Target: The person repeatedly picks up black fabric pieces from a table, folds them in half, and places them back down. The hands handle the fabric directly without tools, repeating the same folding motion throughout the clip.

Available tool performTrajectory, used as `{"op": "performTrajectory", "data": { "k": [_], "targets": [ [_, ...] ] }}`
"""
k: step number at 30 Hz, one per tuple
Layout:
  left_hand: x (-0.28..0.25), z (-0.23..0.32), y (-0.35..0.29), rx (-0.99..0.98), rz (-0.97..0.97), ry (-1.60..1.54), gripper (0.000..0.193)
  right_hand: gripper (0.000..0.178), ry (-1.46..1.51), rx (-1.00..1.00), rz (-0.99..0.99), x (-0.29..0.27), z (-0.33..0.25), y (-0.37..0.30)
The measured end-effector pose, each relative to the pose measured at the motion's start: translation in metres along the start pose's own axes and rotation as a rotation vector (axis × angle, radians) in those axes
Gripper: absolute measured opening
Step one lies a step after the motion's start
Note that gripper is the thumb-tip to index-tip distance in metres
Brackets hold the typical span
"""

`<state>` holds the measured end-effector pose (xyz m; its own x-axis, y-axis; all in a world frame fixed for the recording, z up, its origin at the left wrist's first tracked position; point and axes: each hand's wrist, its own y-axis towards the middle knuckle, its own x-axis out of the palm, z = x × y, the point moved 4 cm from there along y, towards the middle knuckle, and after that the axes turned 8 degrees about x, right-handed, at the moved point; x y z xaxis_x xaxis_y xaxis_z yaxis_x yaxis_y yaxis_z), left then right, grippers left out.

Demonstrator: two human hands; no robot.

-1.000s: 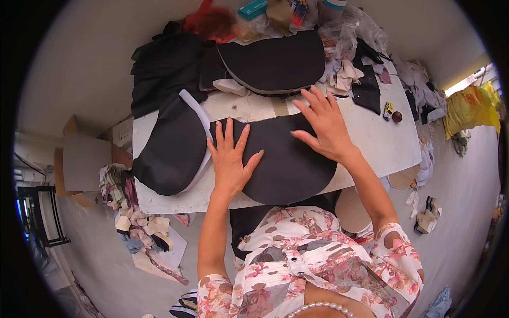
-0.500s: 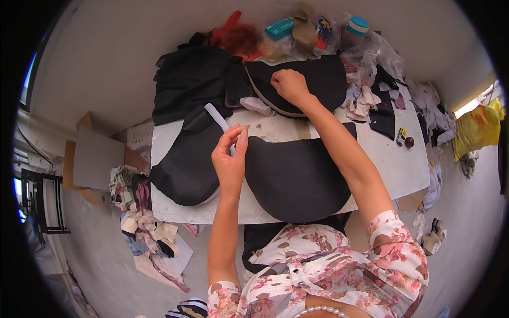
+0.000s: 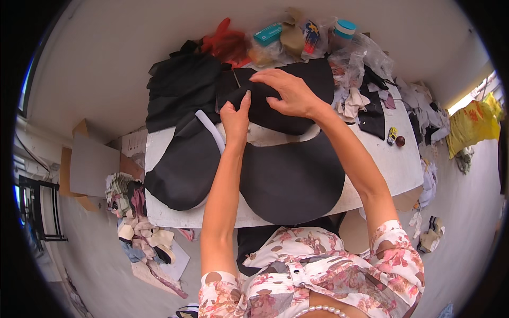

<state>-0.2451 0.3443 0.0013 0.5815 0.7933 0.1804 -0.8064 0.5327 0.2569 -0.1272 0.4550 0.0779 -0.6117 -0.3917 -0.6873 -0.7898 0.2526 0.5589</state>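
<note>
At the far middle of the table lies a stack of curved black fabric pieces (image 3: 297,117). My left hand (image 3: 236,121) is at its left end, with the edge of the top black piece pinched between thumb and fingers. Above the same piece is my right hand (image 3: 294,95), its fingers stretched out and thumb apart, the fingertips by the piece's far left corner. A single rounded black fabric piece (image 3: 291,177) lies flat in front of me. Left of it is another black piece (image 3: 183,169) with a white strip (image 3: 210,130) along its upper right edge.
Folded black fabric (image 3: 183,87) is heaped at the far left. Along the wall stand a red plastic bag (image 3: 227,42), a teal box (image 3: 268,34) and a jar with a blue lid (image 3: 345,27). A toy car (image 3: 392,136) and cloth scraps (image 3: 354,103) lie on the right.
My left hand has moved up from the white strip to the stack and taken an edge. My right hand has opened its fingers and shifted slightly left. The stack's top piece has been pulled nearer.
</note>
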Motion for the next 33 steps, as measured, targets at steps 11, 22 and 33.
{"op": "performTrajectory", "data": {
  "k": [11,22,33],
  "targets": [
    [-0.024,0.114,-0.030,0.552,-0.036,0.308,0.024,0.024,-0.221,0.088,-0.138,-0.102,0.041,-0.021],
    [-0.060,0.119,-0.046,0.456,-0.027,0.012,0.024,0.017,0.760,0.380,0.225,-0.133,-0.005,-0.076],
    [-0.082,0.125,-0.128,0.272,-0.111,-0.243,0.019,0.031,0.917,0.673,0.118,-0.140,-0.056,-0.141]
  ]
}}
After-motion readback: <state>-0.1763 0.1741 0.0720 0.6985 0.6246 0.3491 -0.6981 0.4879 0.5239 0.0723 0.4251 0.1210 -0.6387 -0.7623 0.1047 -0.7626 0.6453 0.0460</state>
